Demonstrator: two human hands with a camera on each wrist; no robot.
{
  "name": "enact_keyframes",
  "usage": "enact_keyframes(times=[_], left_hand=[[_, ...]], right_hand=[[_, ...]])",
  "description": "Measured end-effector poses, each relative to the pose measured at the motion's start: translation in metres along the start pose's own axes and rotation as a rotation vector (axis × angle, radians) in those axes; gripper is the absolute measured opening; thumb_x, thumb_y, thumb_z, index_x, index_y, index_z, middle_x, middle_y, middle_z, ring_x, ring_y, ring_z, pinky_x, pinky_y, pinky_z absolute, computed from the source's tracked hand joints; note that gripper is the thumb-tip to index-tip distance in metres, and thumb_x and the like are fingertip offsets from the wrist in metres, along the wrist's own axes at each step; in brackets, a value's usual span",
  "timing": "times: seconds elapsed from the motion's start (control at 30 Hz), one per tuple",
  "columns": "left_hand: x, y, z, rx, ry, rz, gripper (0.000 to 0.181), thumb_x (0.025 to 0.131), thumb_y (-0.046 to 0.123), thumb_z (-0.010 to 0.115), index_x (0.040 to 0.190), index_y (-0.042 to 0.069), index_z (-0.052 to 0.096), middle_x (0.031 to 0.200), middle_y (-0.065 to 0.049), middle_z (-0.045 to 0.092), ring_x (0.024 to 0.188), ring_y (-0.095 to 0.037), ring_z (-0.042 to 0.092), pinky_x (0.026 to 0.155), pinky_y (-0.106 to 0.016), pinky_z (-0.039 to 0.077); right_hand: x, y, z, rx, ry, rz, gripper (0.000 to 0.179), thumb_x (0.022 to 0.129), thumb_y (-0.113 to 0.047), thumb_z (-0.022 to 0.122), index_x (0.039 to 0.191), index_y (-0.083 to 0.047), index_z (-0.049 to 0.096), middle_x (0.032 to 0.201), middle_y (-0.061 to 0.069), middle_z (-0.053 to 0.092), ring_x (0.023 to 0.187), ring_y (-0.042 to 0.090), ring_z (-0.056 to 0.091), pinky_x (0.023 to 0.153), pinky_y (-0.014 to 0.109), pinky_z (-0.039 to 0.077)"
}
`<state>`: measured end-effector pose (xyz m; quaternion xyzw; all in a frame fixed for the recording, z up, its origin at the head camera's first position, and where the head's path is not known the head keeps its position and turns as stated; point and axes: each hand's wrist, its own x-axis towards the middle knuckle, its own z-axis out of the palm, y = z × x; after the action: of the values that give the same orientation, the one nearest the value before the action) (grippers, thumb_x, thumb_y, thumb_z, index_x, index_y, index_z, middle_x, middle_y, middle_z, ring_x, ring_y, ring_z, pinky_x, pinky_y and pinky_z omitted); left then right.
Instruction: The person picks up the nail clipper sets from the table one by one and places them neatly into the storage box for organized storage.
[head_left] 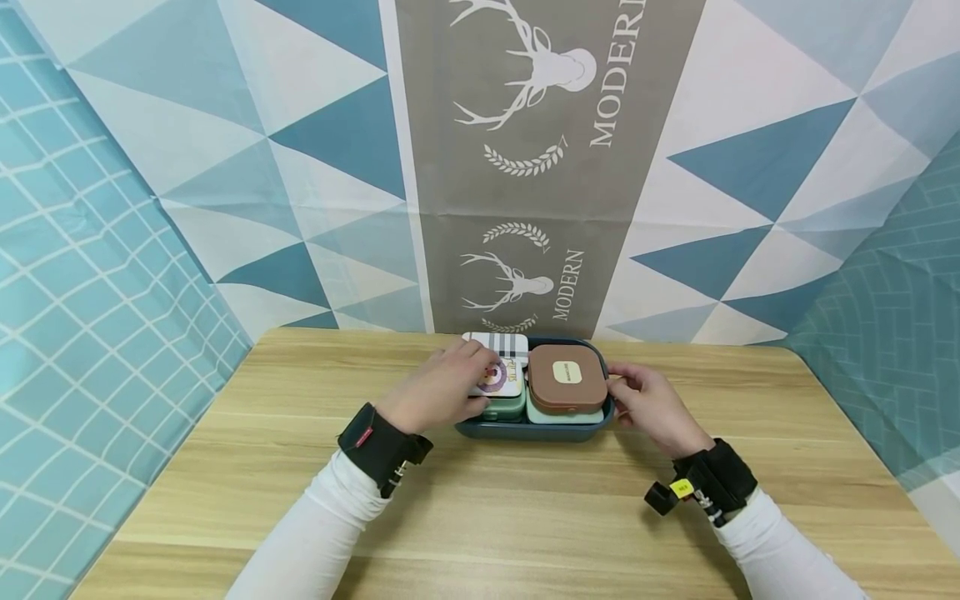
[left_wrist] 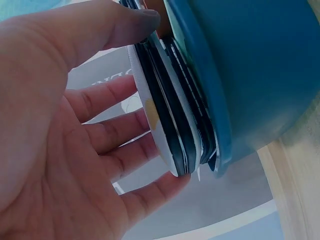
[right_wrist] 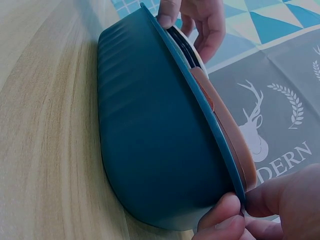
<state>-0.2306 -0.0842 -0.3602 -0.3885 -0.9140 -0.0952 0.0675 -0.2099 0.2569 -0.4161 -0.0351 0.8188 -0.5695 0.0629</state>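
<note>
A dark blue oval basket (head_left: pixel 525 432) stands on the wooden table, filled with flat square cases. My left hand (head_left: pixel 442 392) reaches over its left half and holds a white case with a cartoon print (head_left: pixel 508 382), the thumb at the near edge and the fingers spread over the far side. Below that one lies a green case (head_left: pixel 504 408), and a white plaid case (head_left: pixel 510 342) is behind. At the basket's right end, my right hand (right_wrist: pixel 270 210) pinches the rim between thumb and fingers. Beside it a brown case (head_left: pixel 567 372) with a cream label rests on a pale mint case (head_left: pixel 566 417).
The wooden tabletop (head_left: pixel 525 517) runs out to both sides and toward me. Directly behind the basket hangs a patterned cloth (head_left: pixel 517 192) with deer heads and triangles. Blue tile-pattern cloth (head_left: pixel 97 292) borders the left side.
</note>
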Motion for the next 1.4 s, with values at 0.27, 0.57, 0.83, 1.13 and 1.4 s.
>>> enact_keyframes(times=[0.27, 0.57, 0.83, 1.13, 1.4], left_hand=[[0.001, 0.001, 0.004, 0.018, 0.010, 0.018, 0.037, 0.093, 0.019, 0.081, 0.125, 0.008, 0.066, 0.110, -0.003, 0.060, 0.108, -0.026, 0.054, 0.089, -0.043, 0.049], [0.003, 0.002, 0.010, 0.032, 0.017, 0.025, 0.039, 0.093, 0.020, 0.082, 0.126, 0.009, 0.066, 0.115, -0.004, 0.063, 0.112, -0.028, 0.057, 0.091, -0.044, 0.052], [0.003, 0.006, 0.012, 0.045, 0.005, 0.010, 0.040, 0.092, 0.020, 0.083, 0.126, 0.010, 0.066, 0.120, -0.005, 0.061, 0.115, -0.027, 0.054, 0.090, -0.046, 0.050], [0.003, 0.012, 0.014, 0.104, -0.003, -0.006, 0.043, 0.093, 0.027, 0.084, 0.128, 0.010, 0.065, 0.120, -0.004, 0.061, 0.112, -0.024, 0.053, 0.088, -0.043, 0.048], [0.003, 0.013, 0.014, 0.121, 0.016, -0.005, 0.044, 0.092, 0.028, 0.085, 0.127, 0.010, 0.065, 0.120, -0.004, 0.061, 0.112, -0.025, 0.054, 0.088, -0.042, 0.049]], right_hand=[[-0.001, -0.001, 0.000, -0.002, -0.004, -0.001, 0.043, 0.113, -0.015, 0.050, 0.152, 0.004, 0.051, 0.095, 0.018, 0.059, 0.075, 0.022, 0.058, 0.064, 0.035, 0.055], [-0.001, -0.001, 0.000, 0.007, -0.013, 0.000, 0.045, 0.114, -0.015, 0.050, 0.154, 0.005, 0.048, 0.097, 0.017, 0.060, 0.076, 0.023, 0.059, 0.064, 0.034, 0.054], [0.000, 0.001, -0.001, -0.002, -0.006, 0.009, 0.044, 0.114, -0.014, 0.050, 0.154, 0.004, 0.049, 0.097, 0.017, 0.060, 0.075, 0.023, 0.059, 0.063, 0.033, 0.053], [-0.001, -0.002, 0.000, 0.014, -0.015, -0.006, 0.045, 0.113, -0.014, 0.050, 0.154, 0.005, 0.048, 0.096, 0.016, 0.060, 0.074, 0.022, 0.059, 0.061, 0.033, 0.053], [-0.001, -0.001, 0.000, 0.016, -0.012, 0.002, 0.045, 0.114, -0.015, 0.050, 0.154, 0.004, 0.048, 0.096, 0.016, 0.060, 0.074, 0.023, 0.059, 0.062, 0.032, 0.053]])
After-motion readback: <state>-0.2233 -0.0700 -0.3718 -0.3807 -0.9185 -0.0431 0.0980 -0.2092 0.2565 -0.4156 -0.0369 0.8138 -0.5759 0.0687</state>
